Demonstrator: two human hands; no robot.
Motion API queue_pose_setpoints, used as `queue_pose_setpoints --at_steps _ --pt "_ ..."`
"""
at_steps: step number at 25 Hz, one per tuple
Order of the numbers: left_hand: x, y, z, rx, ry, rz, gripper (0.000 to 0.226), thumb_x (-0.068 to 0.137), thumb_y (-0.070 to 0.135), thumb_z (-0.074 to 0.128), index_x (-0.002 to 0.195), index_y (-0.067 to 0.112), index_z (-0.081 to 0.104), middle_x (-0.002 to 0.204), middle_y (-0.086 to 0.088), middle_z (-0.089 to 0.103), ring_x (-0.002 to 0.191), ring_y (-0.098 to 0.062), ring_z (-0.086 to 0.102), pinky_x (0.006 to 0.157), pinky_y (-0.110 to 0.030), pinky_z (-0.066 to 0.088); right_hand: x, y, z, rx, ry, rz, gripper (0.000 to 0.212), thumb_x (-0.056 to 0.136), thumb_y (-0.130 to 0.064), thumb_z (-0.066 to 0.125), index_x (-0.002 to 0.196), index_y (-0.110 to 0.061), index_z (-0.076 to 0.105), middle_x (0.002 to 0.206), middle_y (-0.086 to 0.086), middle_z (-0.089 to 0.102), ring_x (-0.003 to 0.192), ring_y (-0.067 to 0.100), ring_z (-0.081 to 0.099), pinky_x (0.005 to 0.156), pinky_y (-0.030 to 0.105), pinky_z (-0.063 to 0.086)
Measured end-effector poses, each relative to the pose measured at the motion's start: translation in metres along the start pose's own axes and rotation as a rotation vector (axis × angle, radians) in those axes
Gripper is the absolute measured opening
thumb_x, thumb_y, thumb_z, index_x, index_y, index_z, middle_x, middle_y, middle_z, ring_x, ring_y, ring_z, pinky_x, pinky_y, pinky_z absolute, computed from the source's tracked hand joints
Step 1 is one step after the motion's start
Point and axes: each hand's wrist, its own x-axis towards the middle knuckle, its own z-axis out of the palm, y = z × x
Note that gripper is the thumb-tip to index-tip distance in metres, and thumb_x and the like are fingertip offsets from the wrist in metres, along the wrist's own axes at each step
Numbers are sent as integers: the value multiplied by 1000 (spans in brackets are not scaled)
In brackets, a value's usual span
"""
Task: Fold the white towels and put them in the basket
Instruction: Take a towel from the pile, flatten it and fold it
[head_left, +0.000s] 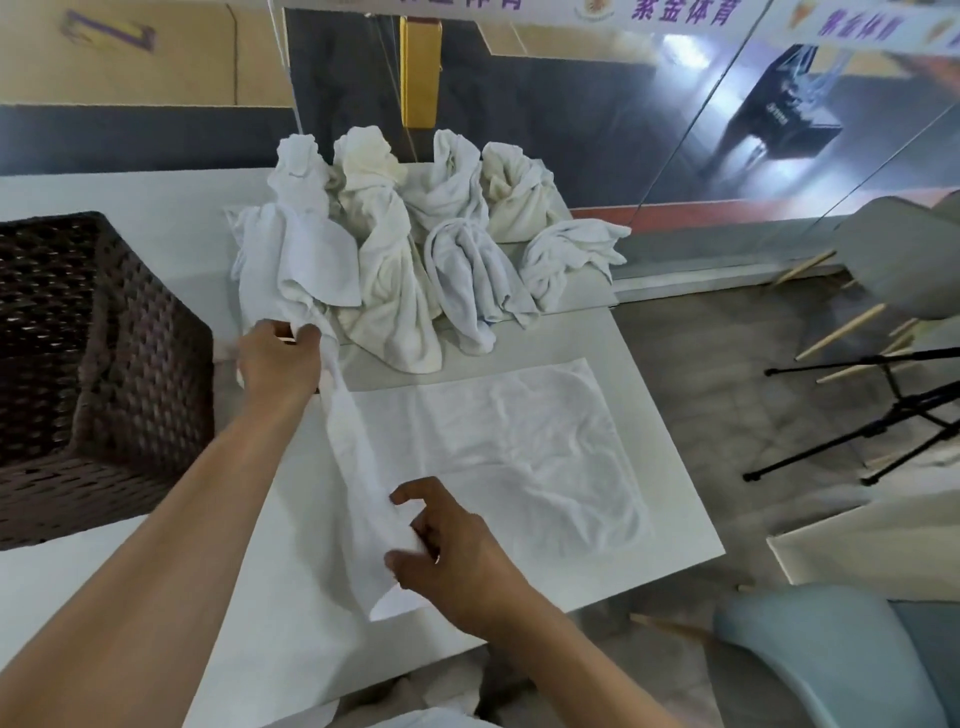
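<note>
over table (649, 395), both hands (278, 358) lifting towel (519, 447)

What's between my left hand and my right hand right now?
A raised strip of white towel: the left hand grips its far end, the right hand its near end, in the head view.

white table (631, 343): towels (415, 239), wicker basket (78, 364)

Soft, creased cloth towels (415, 249); dark woven wicker basket (104, 364); smooth matt table (291, 634).
</note>
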Motion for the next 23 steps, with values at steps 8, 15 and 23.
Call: queue_pose_setpoints --at_steps 8,15,23 --pt "-82 69 151 68 -54 110 20 89 29 61 92 9 56 83 -1 61 83 -24 59 76 -31 44 -36 101 -121 -36 250 64 13 104 -22 41 95 -30 45 68 -8 49 60 8 45 59 28 37" --pt "-133 83 292 129 -266 137 21 90 33 60 92 13 53 81 -8 68 55 -25 69 56 -44 60 -30 187 -195 127 390 329 23 107 -36 42 91 -20 41 68 -4 49 53 4 50 56 28 40" --pt "-189 -43 259 730 -313 107 19 95 37 56 102 20 53 87 0 66 86 -28 60 70 -34 42 7 303 -243 -69 334 668 25 98 -32 45 81 -15 53 87 6 64 78 27 60 69 37 48"
